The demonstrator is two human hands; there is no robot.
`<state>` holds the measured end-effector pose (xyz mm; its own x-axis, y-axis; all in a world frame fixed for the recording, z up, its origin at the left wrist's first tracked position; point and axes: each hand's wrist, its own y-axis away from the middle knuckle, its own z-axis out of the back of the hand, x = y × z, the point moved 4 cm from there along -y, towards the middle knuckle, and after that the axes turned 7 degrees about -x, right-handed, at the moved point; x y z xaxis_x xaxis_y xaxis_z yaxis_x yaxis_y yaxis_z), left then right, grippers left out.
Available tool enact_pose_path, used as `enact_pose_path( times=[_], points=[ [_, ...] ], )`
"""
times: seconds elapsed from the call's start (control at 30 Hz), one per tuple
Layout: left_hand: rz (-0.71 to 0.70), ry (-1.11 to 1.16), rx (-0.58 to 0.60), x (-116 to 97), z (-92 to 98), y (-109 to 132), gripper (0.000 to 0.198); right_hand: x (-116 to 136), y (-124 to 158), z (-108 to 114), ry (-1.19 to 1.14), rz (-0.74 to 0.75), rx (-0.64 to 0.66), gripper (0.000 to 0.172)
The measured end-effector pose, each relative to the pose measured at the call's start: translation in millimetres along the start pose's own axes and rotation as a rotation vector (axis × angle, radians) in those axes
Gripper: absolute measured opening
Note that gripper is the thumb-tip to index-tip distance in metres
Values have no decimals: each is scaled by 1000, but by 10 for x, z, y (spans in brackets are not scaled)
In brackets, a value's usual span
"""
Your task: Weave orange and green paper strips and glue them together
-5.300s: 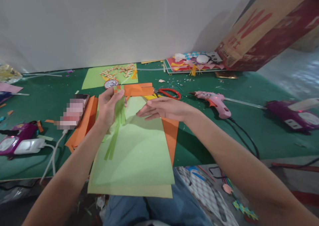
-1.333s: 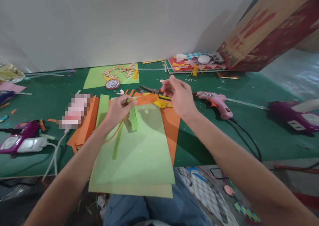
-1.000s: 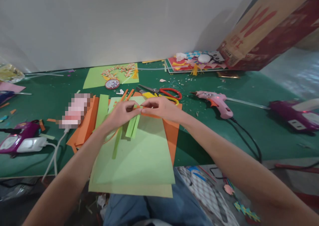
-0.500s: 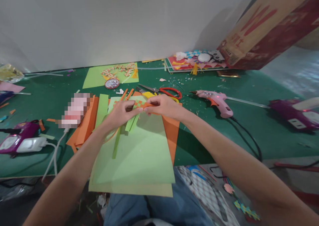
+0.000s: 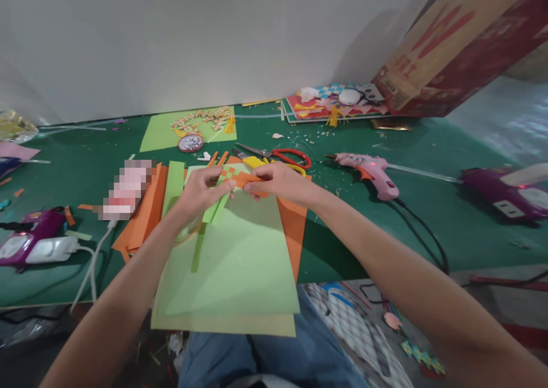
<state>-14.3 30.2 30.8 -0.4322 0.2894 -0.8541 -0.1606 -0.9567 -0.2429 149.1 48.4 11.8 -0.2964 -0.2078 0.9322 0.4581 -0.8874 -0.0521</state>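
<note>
Between my two hands is a small piece of woven paper strips [image 5: 232, 175], an orange and light green check with loose green ends hanging down. My left hand [image 5: 204, 191] pinches its left side between thumb and fingers. At its right side, my right hand [image 5: 280, 182] grips the orange strip ends. Beneath them lie light green paper sheets [image 5: 240, 268], jutting past the table's front edge, with an orange sheet [image 5: 295, 222] showing underneath on the right. A single green strip [image 5: 197, 254] rests on the top sheet.
Red-handled scissors [image 5: 291, 158] lie just beyond my hands. A pink glue gun [image 5: 370, 173] with a cord is on the right. Folded orange paper [image 5: 148, 217] and a blurred-out phone [image 5: 128, 191] sit left. A paper bag [image 5: 454, 45] leans at the back right.
The woven piece has turned and shifted slightly left, showing more orange at its right side. My left hand has moved a little left with it.
</note>
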Motion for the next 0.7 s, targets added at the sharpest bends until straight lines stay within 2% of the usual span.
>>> enact_pose_path(
  times=[0.07,0.2,0.37,0.47,0.63,0.7],
  points=[
    [-32,51,10,-25,17,0,21,19,0,4,-66,-1,-1,29],
    [-81,83,-115,4,97,-4,24,35,-12,16,-150,-44,-15,24],
    [-176,230,-277,37,170,-19,23,1,-22,41,-212,-107,-56,21],
    [-236,248,-325,5,182,-16,25,-12,-15,51,-220,-115,-74,23],
    [-241,270,-423,2,232,-26,25,-29,-9,66,-163,-173,-126,15],
    [-212,244,-453,33,258,-47,26,-35,-18,76,-146,-180,-165,18]
  ],
)
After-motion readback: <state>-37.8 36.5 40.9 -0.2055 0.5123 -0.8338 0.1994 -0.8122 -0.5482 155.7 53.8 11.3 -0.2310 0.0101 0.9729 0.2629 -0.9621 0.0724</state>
